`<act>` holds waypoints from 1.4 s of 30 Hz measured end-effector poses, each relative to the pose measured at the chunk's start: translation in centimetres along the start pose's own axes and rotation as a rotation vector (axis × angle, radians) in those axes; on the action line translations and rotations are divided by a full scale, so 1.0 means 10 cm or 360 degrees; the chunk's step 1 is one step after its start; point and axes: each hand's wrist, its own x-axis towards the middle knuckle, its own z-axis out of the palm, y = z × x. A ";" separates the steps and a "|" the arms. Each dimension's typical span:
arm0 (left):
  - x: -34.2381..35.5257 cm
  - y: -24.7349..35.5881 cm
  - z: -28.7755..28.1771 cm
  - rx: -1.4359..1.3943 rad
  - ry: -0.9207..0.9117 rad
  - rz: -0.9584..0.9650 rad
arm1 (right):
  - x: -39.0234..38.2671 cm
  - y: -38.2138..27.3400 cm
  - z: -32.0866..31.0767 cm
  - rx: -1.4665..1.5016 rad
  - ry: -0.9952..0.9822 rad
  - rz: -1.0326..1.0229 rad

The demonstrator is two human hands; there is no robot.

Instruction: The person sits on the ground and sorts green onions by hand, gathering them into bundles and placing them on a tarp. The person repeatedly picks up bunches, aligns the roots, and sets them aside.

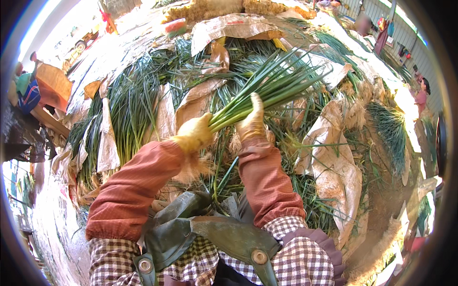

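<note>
A bunch of long green onion stalks (269, 86) is held up across the middle of the view, slanting toward the upper right. My left hand (193, 133), in a soiled yellow glove, grips its lower end, with blurred pale roots hanging just below. My right hand (252, 117), gloved the same way, is closed around the stalks a little further up, thumb on top. Beneath both hands lies a thick spread of more green onions (129, 109) among creased beige sacking (334, 162).
At the far left is an orange-brown board (53, 81) with a blue-and-green figure or object (27, 88) beside it. A person in pink (421, 97) is at the far right, and others are near the back. More onion bundles (386, 133) lie to the right.
</note>
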 end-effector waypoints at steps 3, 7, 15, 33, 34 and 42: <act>-0.22 -0.29 -0.33 0.0232 0.0087 0.0053 | 0.30 -0.45 -0.25 0.0224 -0.0127 -0.0069; -0.48 -1.26 -0.98 -0.1576 0.0161 -0.0201 | 0.77 -1.20 -1.09 -0.0665 0.0177 -0.0377; -1.19 -1.76 -1.96 -0.0259 0.0406 0.0128 | 0.94 -2.12 -1.67 -0.1528 0.1009 -0.0561; -1.49 -1.55 -2.07 0.0355 0.0352 0.0147 | -0.44 0.54 -0.14 -0.1875 -0.0621 0.0098; -1.54 -1.55 -2.09 0.0342 0.0352 0.0116 | -0.34 0.39 -0.37 -0.1822 -0.0505 -0.0094; -1.73 -1.81 -2.23 -0.0099 0.0340 0.0116 | 0.67 -0.83 -2.11 -0.1949 0.0004 0.0034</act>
